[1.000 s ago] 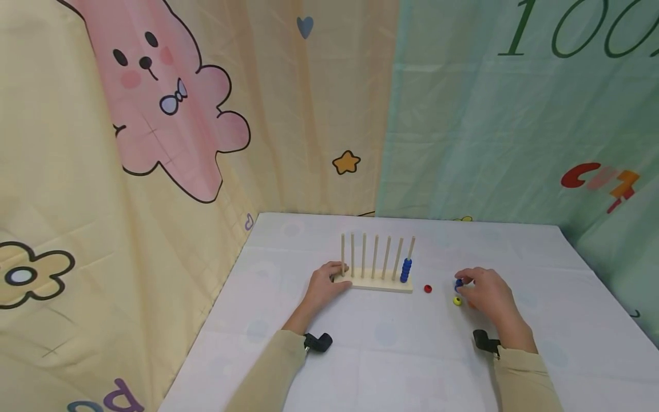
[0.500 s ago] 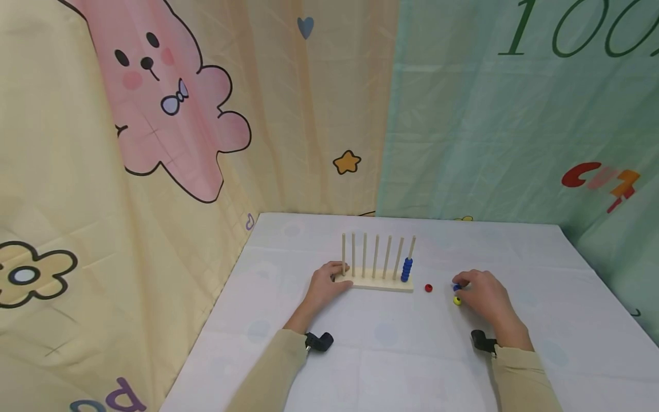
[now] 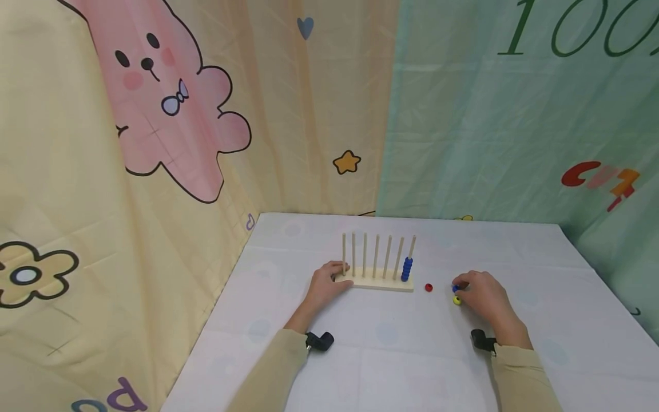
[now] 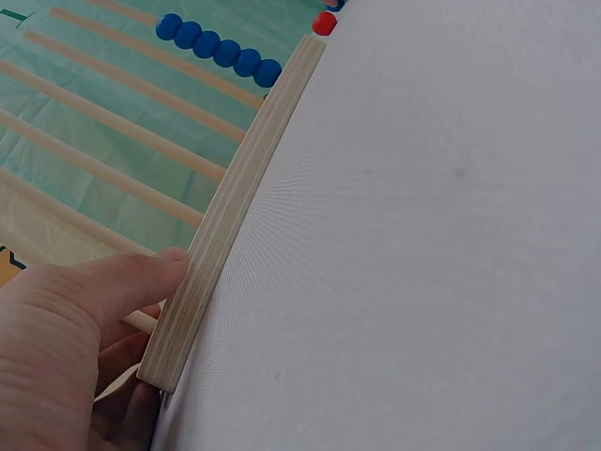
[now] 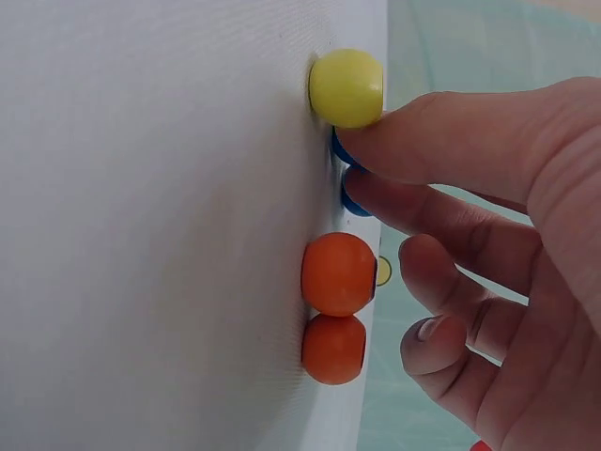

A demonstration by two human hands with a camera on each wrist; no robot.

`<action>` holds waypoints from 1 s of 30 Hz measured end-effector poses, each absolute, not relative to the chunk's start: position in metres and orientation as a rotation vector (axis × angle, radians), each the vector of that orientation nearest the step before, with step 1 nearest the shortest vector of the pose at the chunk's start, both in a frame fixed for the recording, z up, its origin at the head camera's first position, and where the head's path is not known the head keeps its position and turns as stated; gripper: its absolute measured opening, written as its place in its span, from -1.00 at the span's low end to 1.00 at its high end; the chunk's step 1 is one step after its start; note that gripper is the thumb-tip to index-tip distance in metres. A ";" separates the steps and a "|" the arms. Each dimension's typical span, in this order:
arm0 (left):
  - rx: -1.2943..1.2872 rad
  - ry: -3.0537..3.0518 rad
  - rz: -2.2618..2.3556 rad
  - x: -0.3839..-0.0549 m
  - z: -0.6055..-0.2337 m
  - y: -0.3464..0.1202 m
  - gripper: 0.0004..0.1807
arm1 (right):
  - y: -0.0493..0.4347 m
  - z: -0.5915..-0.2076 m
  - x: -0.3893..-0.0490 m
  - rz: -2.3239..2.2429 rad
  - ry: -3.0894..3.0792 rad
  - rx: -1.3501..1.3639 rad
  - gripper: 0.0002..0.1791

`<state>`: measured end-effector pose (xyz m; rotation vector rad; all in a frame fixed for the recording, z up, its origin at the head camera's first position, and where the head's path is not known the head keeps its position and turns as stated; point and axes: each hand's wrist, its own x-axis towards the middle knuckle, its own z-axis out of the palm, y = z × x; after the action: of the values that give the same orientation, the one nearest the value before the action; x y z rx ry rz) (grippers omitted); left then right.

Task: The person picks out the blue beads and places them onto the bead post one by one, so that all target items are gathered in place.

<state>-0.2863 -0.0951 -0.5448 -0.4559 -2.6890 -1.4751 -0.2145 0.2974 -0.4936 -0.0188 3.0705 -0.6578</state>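
A pale wooden peg rack [image 3: 381,282] with a row of upright pegs stands on the table; several blue beads [image 3: 407,269] are stacked on its rightmost peg. My left hand [image 3: 326,281] grips the rack's left end, thumb on the front edge of the base. To the right, my right hand [image 3: 484,293] has thumb and index finger at a blue bead [image 3: 455,288] on the table, pinching it. The right wrist view shows two blue patches, partly hidden by those fingertips. A yellow bead [image 5: 347,89] sits beside the thumb, and two orange beads [image 5: 338,274] lie under the other fingers.
A red bead [image 3: 428,288] lies between the rack and my right hand. White cloth covers the table [image 3: 391,355]. Printed curtains [image 3: 319,103] hang behind and along the left side.
My right hand has shifted slightly left and toward me, its fingertips closing at the blue bead. An orange bead once visible in the head view is now covered. My left hand stays put.
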 end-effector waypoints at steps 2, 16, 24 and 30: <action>-0.458 -2.679 -1.481 -0.287 -0.544 -0.095 -0.54 | 0.298 -0.494 -0.215 -0.658 3.066 -0.022 -0.78; -0.460 -2.673 -1.516 -0.286 -0.546 -0.094 -0.54 | 0.300 -0.496 -0.214 -0.661 3.059 0.000 -0.76; -0.445 -2.675 -1.513 -0.286 -0.545 -0.094 -0.55 | 0.298 -0.493 -0.213 -0.672 3.093 0.014 -0.75; -0.451 -2.675 -1.518 -0.285 -0.545 -0.095 -0.53 | 0.297 -0.490 -0.213 -0.673 3.108 0.008 -0.75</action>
<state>-0.2855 -0.0951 -0.5449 -0.4511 -2.6749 -1.5176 -0.2129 0.2973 -0.4897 0.0079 3.1080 -0.6730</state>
